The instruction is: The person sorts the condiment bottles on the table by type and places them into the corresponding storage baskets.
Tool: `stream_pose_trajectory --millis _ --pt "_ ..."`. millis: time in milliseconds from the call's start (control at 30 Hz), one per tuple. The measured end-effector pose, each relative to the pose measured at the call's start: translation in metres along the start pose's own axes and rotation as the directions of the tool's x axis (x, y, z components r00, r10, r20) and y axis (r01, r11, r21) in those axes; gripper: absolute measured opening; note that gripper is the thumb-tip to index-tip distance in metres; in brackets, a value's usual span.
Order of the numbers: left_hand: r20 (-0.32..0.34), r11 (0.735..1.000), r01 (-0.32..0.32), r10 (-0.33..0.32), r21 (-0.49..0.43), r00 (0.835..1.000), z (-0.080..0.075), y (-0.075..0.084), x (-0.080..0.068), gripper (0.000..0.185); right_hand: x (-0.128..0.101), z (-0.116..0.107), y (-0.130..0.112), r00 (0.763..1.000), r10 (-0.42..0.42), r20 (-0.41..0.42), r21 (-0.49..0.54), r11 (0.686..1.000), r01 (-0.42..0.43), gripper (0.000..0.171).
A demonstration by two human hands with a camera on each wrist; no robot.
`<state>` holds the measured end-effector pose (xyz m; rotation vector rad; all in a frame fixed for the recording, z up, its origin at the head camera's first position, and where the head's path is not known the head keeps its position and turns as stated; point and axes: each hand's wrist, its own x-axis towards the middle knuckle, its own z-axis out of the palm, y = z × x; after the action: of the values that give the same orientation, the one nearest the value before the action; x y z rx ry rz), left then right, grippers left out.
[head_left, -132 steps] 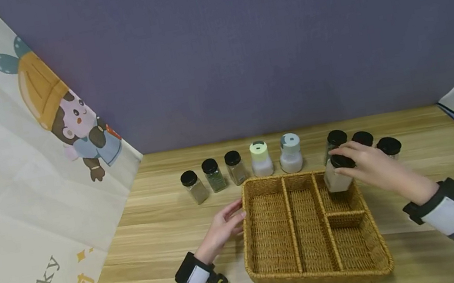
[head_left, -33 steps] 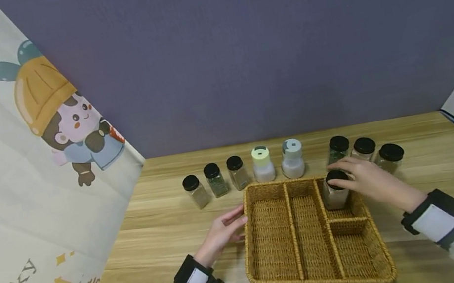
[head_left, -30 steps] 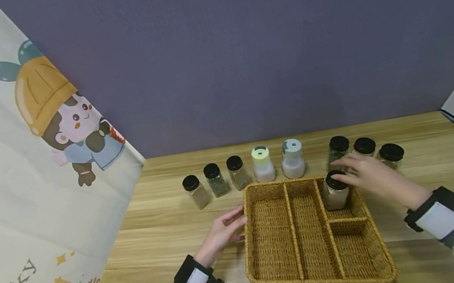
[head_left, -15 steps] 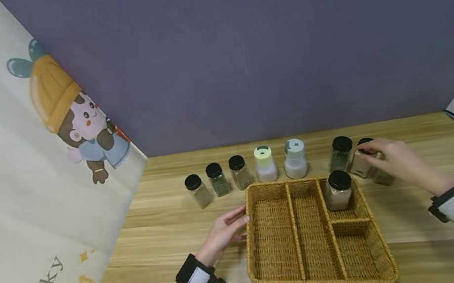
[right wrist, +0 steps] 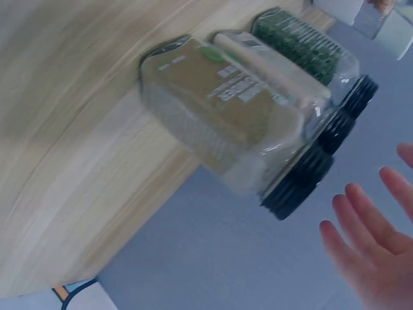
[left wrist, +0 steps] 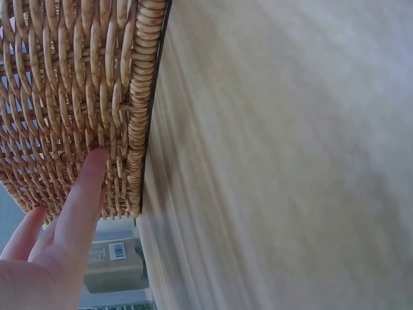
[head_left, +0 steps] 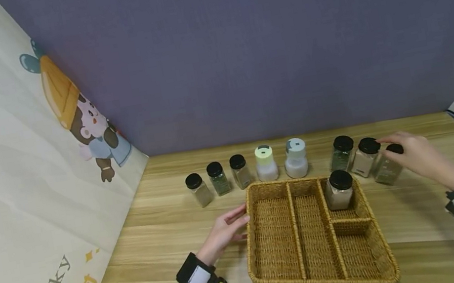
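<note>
- Far left of head view: curtain [head_left: 15,197] w/ cartoon figure, "Lucky" readable low down; other writing cut off.
- Left hand [head_left: 224,229] lay centre-left, fingers [left wrist: 84,194] straight, touching wicker basket [head_left: 269,234] wall; held nothing.
- Jar in basket [head_left: 340,189] stood in upper-right compartment.
- Right hand [head_left: 419,157] at right, fingers spread, by rightmost jar [head_left: 386,167]; contact hard to tell. Jar label blurred, unreadable.

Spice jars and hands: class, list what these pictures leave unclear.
- Label text on the spice jars: blurred in the right wrist view, too small in the head view.
- Right hand: contact with the rightmost jar cannot be told.
- Left hand: mostly cut off in the left wrist view, against the basket.
</note>
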<state>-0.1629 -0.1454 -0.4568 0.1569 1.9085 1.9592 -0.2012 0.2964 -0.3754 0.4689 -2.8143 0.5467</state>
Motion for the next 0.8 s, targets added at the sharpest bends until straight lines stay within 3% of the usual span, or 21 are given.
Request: stream_pose_trajectory --millis 600,800 --pt "0.0 1.0 0.013 -0.013 -0.01 1.0 0.0 0.001 0.001 0.057 -0.003 0.007 0.022 0.995 0.072 0.066 -0.021 0.997 -0.071 0.047" --pt "-0.005 1.0 0.012 -0.012 -0.02 1.0 -0.001 0.0 0.001 0.059 -0.004 0.011 0.026 0.996 0.059 0.067 -0.018 0.998 -0.058 0.047"
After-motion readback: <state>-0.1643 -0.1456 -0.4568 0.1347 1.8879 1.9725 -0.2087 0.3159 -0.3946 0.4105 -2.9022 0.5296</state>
